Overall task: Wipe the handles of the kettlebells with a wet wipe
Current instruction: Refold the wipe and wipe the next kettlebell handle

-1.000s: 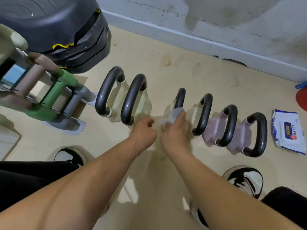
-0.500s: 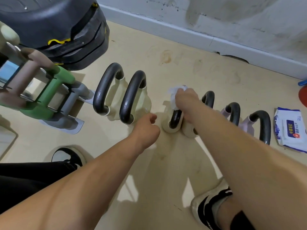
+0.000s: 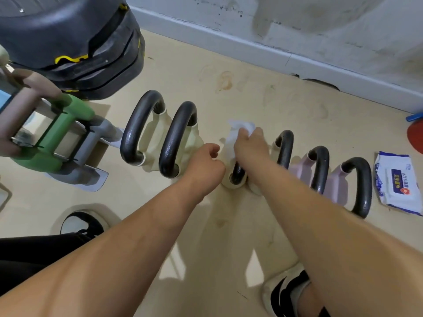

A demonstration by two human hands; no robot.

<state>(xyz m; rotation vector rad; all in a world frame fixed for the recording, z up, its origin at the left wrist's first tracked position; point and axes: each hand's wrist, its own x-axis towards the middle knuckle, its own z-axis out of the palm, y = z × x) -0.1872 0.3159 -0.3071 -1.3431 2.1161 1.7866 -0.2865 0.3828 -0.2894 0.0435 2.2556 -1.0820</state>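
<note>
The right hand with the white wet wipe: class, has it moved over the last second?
Yes. The right hand slid the wipe up the handle, towards the wall.

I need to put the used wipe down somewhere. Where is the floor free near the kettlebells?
Free: the floor between the kettlebell row and the white baseboard, and the strip between the row and the shoes. Crowded: the row itself, the dumbbell rack beside it, and the wipes pack.

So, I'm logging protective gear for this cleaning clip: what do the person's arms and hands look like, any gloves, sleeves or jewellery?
None visible. Both forearms are bare up to the frame edge, with no sleeves in view. The left hand and right hand wear no gloves, and no watch, bracelet or rings show.
</note>
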